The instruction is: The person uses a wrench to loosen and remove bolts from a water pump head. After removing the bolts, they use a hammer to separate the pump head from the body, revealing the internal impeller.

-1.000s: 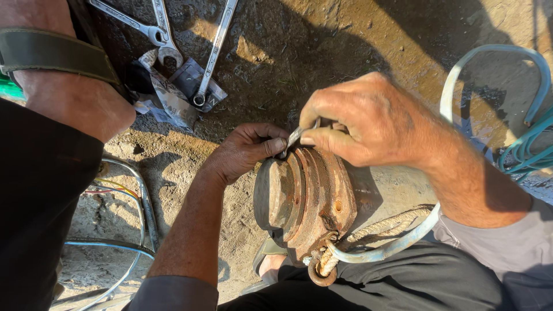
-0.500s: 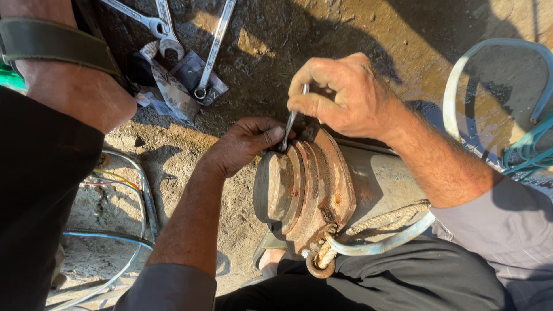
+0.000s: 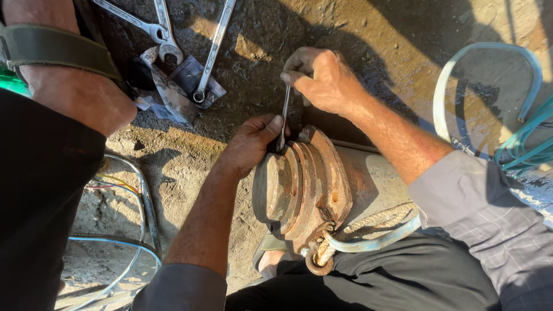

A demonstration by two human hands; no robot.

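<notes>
the right hand (image 3: 322,78) has moved up and away from the rusty metal part (image 3: 305,187) since a moment ago. it is closed tight around the top of a thin wrench (image 3: 283,118), and the wrench now stands almost straight up. the left hand (image 3: 250,144) sits just below the right hand, with fingers pressed on the low end of the wrench, right at the top edge of the rusty part. so the wrench looks to have turned a bit. more wrenches (image 3: 190,40) lie on the ground above the left hand.

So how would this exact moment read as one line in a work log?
right hand: grips thin wrench | left hand: steadies wrench tip at rusty flange | spare wrenches on ground
</notes>
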